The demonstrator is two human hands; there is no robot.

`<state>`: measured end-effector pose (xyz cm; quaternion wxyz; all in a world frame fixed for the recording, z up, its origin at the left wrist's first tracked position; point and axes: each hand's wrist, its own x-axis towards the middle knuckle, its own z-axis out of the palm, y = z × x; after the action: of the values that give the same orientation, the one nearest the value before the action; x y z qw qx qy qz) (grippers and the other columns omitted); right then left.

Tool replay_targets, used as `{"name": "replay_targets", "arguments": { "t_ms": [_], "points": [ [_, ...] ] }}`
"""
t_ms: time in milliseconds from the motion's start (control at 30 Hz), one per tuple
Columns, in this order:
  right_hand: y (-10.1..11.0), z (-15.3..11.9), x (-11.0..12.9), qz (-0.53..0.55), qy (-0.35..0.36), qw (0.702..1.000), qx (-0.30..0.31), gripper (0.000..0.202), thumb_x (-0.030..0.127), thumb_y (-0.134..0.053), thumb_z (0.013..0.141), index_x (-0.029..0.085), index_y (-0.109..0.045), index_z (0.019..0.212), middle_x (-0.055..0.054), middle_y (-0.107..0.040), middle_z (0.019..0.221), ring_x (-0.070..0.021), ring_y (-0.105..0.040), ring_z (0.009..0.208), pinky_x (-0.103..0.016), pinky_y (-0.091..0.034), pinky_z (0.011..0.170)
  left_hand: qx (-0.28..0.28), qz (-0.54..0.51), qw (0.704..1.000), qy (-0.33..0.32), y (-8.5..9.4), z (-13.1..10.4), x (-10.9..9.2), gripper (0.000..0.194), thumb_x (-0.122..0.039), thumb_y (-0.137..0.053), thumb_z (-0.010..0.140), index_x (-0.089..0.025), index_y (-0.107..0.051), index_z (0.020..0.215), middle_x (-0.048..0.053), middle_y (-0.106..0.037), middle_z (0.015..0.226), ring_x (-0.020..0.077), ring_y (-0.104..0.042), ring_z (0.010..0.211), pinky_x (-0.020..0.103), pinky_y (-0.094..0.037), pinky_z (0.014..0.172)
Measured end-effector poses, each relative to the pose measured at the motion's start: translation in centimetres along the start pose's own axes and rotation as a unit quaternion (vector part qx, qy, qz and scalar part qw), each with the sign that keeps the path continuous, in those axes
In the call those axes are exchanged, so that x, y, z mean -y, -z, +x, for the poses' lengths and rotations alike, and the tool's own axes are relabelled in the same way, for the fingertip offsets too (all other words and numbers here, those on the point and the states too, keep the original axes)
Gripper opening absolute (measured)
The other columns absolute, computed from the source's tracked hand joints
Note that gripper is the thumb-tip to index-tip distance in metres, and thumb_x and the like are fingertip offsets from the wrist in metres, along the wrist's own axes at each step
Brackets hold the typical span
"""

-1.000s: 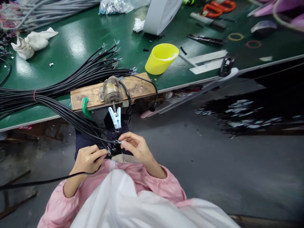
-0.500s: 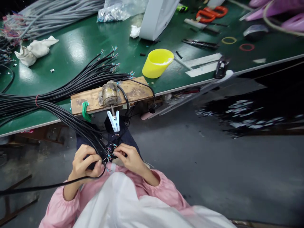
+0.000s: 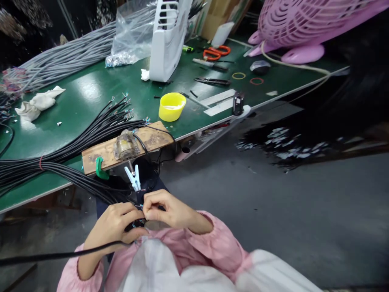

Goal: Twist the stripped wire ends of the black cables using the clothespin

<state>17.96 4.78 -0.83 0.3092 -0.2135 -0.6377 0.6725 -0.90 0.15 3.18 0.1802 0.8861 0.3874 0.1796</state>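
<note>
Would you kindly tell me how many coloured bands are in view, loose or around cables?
3: yellow band and pinkish band on the green table, red band around the black cables; others may be hidden.

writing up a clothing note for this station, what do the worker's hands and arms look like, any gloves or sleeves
The left hand and right hand are ungloved. Both arms have loose pink sleeves, gathered at ends that stop short of the wrists.

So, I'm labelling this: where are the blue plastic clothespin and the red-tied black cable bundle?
Blue plastic clothespin (image 3: 136, 183), head view: where its arms meet.
Red-tied black cable bundle (image 3: 48, 165), head view: near where it's tied.
</note>
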Motion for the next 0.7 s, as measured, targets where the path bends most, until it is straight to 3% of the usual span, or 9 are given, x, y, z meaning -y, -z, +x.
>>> {"name": "replay_targets", "arguments": {
  "t_ms": [100,167,300,400,467,700],
  "points": [
    [-0.3,0.2,-0.9,-0.040,-0.013,0.997,-0.064,0.052,0.062,-0.055,0.085,0.015,-0.063,0.066,-0.002,-0.056,0.062,-0.0117,-0.045,0.053,-0.024,-0.035,0.049,0.054,-0.012,0.998,0.008,0.0,-0.2,0.6,0.035,-0.045,-0.044,0.096,-0.018,-0.066,0.091,0.004,-0.069,0.077,0.0155,-0.065,0.063,0.025,-0.046,0.055],
    [-0.7,-0.4,-1.8,-0.101,-0.037,0.990,-0.093,0.041,0.047,-0.057,0.088,0.014,-0.066,0.067,-0.002,-0.058,0.061,-0.0112,-0.045,0.051,-0.024,-0.034,0.049,0.070,-0.020,0.997,0.012,0.0,-0.4,0.8,0.032,-0.042,-0.045,0.096,-0.018,-0.066,0.093,0.005,-0.070,0.079,0.0157,-0.066,0.067,0.025,-0.047,0.058],
    [-1.6,-2.3,-3.5,-0.206,-0.112,0.970,-0.063,0.022,0.019,-0.057,0.088,0.016,-0.071,0.070,-0.002,-0.066,0.063,-0.0128,-0.054,0.055,-0.023,-0.039,0.054,0.035,-0.037,0.999,-0.007,0.0,-0.8,1.0,0.027,-0.031,-0.042,0.099,-0.017,-0.065,0.093,0.002,-0.068,0.069,0.0131,-0.063,0.059,0.023,-0.045,0.055],
    [-2.5,-3.2,-4.5,-0.203,-0.160,0.966,-0.031,0.011,0.018,-0.064,0.085,0.016,-0.074,0.088,-0.002,-0.071,0.070,-0.0141,-0.061,0.057,-0.023,-0.043,0.057,-0.022,-0.056,0.998,-0.009,-0.1,-1.2,1.3,0.024,-0.026,-0.044,0.098,-0.016,-0.064,0.091,0.000,-0.065,0.060,0.0109,-0.057,0.050,0.022,-0.042,0.051],
    [-3.2,-3.3,-4.9,-0.200,-0.168,0.965,-0.030,0.016,0.022,-0.069,0.082,0.015,-0.073,0.096,-0.003,-0.072,0.074,-0.0150,-0.062,0.059,-0.023,-0.045,0.057,-0.057,-0.064,0.996,-0.005,-0.3,-1.4,1.5,0.021,-0.025,-0.047,0.097,-0.016,-0.064,0.089,0.000,-0.063,0.057,0.0104,-0.055,0.048,0.022,-0.042,0.050],
    [-4.8,-3.1,-5.8,-0.249,-0.123,0.958,-0.072,0.008,0.013,-0.063,0.085,0.018,-0.070,0.086,-0.002,-0.068,0.073,-0.0136,-0.059,0.058,-0.023,-0.044,0.057,-0.082,-0.058,0.995,0.001,-0.7,-1.4,1.6,0.022,-0.026,-0.049,0.096,-0.015,-0.065,0.086,0.000,-0.063,0.057,0.0101,-0.054,0.047,0.022,-0.040,0.048]
  ]
}}
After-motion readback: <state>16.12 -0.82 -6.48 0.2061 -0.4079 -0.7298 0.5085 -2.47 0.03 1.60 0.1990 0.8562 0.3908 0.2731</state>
